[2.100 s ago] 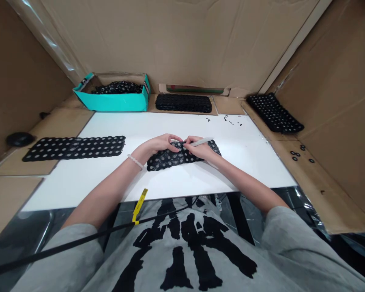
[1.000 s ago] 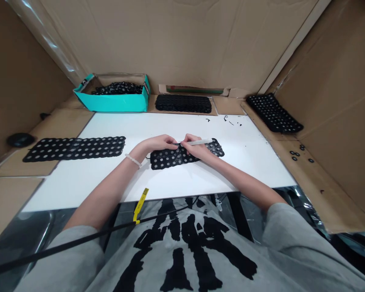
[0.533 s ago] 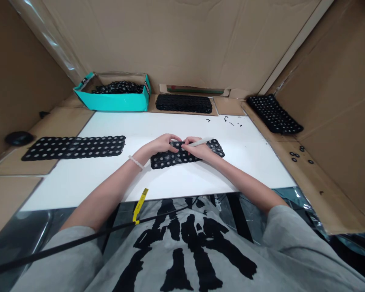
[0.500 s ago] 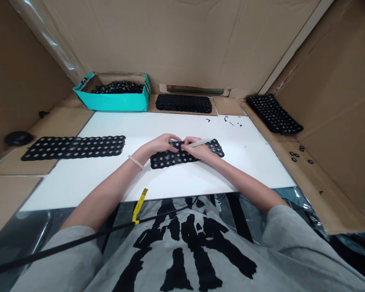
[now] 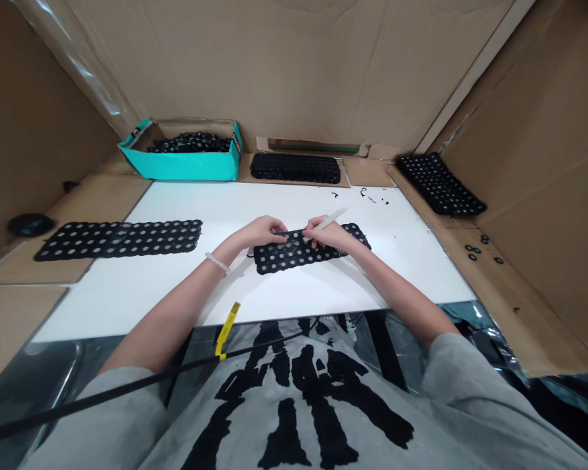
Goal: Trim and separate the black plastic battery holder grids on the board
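Note:
A black perforated rubber sheet point(image 5: 294, 254) with rows of round holes lies on the white tabletop point(image 5: 284, 294) in front of me. My left hand point(image 5: 261, 232) pinches the sheet's far left edge with curled fingers. My right hand point(image 5: 329, 236) rests on the sheet's right half and grips a thin white pen-like tool point(image 5: 331, 219), whose free end points up and to the right. A bead bracelet sits on my left wrist.
A longer perforated black sheet point(image 5: 120, 237) lies at the left. A teal box point(image 5: 181, 164) with black parts stands at the back left, a black stack point(image 5: 295, 167) behind centre, another sheet point(image 5: 441, 184) at the right. Small black rings point(image 5: 480, 245) and scraps point(image 5: 372, 194) lie about. Cardboard walls enclose everything.
The sheet has slid a little to the right under my hands. The white tool's free end has tilted upward, and my right hand has shifted right with it.

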The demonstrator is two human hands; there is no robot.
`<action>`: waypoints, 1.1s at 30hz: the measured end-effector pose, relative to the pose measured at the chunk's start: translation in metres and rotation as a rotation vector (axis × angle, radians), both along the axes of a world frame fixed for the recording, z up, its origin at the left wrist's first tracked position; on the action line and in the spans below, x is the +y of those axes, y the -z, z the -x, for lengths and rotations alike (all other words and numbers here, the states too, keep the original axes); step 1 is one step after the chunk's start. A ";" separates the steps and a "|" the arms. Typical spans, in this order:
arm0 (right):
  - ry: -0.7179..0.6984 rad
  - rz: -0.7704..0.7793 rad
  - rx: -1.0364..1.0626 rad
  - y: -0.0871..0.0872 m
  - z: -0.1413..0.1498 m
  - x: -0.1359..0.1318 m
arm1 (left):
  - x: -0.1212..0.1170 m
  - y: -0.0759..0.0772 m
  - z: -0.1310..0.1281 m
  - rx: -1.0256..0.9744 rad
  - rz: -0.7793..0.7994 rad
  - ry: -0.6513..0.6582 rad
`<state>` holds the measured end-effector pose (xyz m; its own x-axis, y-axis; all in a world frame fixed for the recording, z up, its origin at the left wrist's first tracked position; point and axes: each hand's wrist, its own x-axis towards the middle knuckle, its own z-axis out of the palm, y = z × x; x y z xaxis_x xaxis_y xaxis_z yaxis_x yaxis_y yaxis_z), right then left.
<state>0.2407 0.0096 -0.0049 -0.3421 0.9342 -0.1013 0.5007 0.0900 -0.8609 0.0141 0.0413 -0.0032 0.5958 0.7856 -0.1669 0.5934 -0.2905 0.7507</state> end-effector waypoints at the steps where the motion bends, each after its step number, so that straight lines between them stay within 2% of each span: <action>1: -0.003 0.038 0.046 0.001 0.000 0.002 | 0.001 0.002 0.000 0.005 -0.027 -0.005; 3: 0.002 0.049 0.124 0.005 0.003 0.004 | 0.002 0.005 -0.001 0.002 -0.059 -0.008; 8: 0.046 -0.089 0.120 0.013 0.016 0.001 | 0.002 0.009 -0.002 0.010 -0.063 -0.062; 12: 0.070 -0.115 0.105 0.011 0.017 -0.006 | 0.001 0.009 -0.001 -0.044 0.049 -0.052; 16: 0.068 -0.230 0.054 0.011 0.021 -0.014 | 0.001 0.005 0.003 -0.088 0.173 -0.027; 19: 0.072 -0.286 0.019 0.013 0.024 -0.015 | 0.002 0.000 0.005 -0.055 0.201 0.025; 22: 0.078 -0.265 0.035 0.012 0.022 -0.012 | 0.001 -0.001 0.003 0.008 0.107 0.049; 26: 0.027 -0.121 0.095 0.009 0.016 -0.010 | -0.003 0.003 -0.003 0.059 -0.072 -0.020; 33: 0.013 -0.153 0.021 0.007 0.015 -0.012 | -0.001 0.011 -0.005 -0.052 0.020 -0.063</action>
